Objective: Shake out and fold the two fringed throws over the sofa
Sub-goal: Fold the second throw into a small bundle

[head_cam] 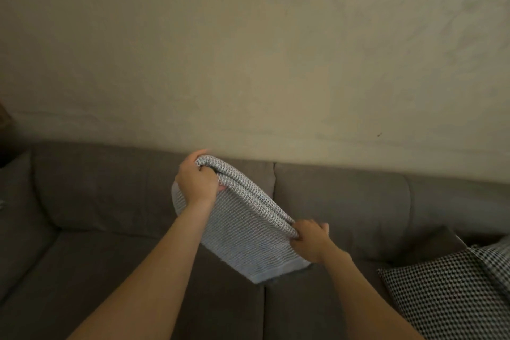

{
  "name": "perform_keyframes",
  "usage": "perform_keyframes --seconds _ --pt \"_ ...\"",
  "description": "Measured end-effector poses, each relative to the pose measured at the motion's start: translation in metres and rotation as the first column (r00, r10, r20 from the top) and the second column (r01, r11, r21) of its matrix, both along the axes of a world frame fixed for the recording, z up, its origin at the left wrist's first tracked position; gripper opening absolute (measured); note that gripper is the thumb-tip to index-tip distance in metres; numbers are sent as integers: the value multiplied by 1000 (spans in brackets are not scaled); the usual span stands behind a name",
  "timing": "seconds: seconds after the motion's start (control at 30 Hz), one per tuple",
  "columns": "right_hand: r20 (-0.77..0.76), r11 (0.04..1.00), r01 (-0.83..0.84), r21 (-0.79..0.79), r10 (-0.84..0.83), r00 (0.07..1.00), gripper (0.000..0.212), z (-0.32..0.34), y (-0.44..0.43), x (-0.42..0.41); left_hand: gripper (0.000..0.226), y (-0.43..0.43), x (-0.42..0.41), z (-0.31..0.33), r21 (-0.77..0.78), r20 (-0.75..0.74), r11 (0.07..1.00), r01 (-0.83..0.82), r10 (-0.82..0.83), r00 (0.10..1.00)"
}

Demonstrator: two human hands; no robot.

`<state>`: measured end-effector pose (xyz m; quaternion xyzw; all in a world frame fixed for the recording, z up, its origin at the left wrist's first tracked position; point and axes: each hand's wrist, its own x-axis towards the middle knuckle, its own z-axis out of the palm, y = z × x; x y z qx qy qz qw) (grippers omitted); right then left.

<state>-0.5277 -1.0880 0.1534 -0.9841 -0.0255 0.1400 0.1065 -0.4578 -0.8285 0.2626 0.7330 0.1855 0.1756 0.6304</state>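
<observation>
A grey-and-white woven throw (242, 226), folded into several layers, hangs in the air above the sofa seat. My left hand (197, 179) grips its upper folded corner near the sofa back. My right hand (310, 240) grips the lower end of the same folded edge. The fold slopes down from left to right, and the throw's loose lower edge hangs just above the seat cushions. A second black-and-white woven throw (447, 290) lies on the seat at the lower right, partly cut off by the frame edge.
The grey-brown sofa (110, 201) spans the whole width, with back cushions and a seat seam below the held throw. A pale plaster wall (248, 50) rises behind it. A dark object (5, 141) sits at the far left edge.
</observation>
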Motion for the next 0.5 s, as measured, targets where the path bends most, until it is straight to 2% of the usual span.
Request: perform_keyframes --seconds 0.13,0.2,0.33,0.43,0.5 --pt "30 947 81 310 -95 995 26 -7 5 -7 47 -8 3 14 -50 113 996 -72 77 991" --pt "47 917 114 382 -143 989 33 -10 4 -9 42 -11 2 22 -104 126 990 -90 103 987" --pt "-98 945 152 290 -129 987 40 -8 -1 -9 34 -9 3 33 -213 100 974 -79 102 990" --pt "-104 953 162 258 -140 985 43 -12 -5 -4 34 1 7 32 -218 97 972 -84 107 989" --pt "-64 961 163 225 -152 986 31 -11 -7 0 41 7 9 30 -193 63 978 -85 99 993"
